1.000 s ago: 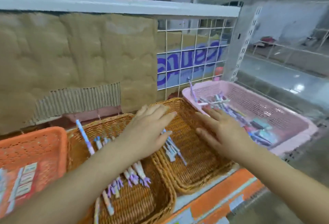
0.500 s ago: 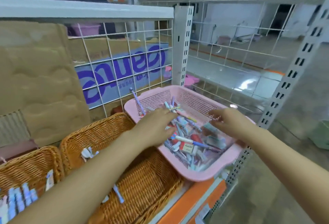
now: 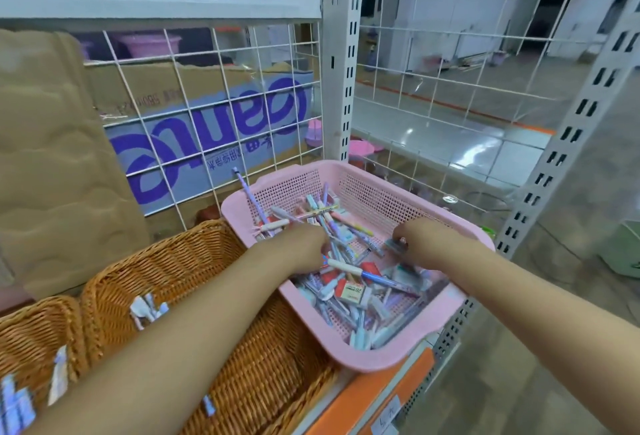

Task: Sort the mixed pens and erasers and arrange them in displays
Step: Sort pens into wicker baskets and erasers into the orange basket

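Note:
A pink plastic basket (image 3: 391,363) on the shelf holds a mixed pile of pens (image 3: 346,223) and erasers, among them a white boxed eraser (image 3: 353,295). Both my hands are inside it. My left hand (image 3: 302,248) reaches into the pile's left side, its fingers curled down around some pens. On the right side, my right hand (image 3: 424,237) pinches a small grey-blue eraser (image 3: 397,246) at its fingertips. Left of the pink basket stands a wicker basket (image 3: 162,261) holding a few pens. Another wicker basket (image 3: 31,327), at the far left, also holds pens.
A white wire grid (image 3: 221,116) backs the shelf, with a cardboard box (image 3: 214,123) behind it and brown cardboard (image 3: 45,157) to the left. A slotted metal upright (image 3: 341,81) stands behind the pink basket. The shelf's orange front edge (image 3: 367,396) runs below; open floor lies to the right.
My view has swung right from the wicker baskets to the pink basket. Both hands moved into it and dropped into the pile, their fingers curling from flat to gripping.

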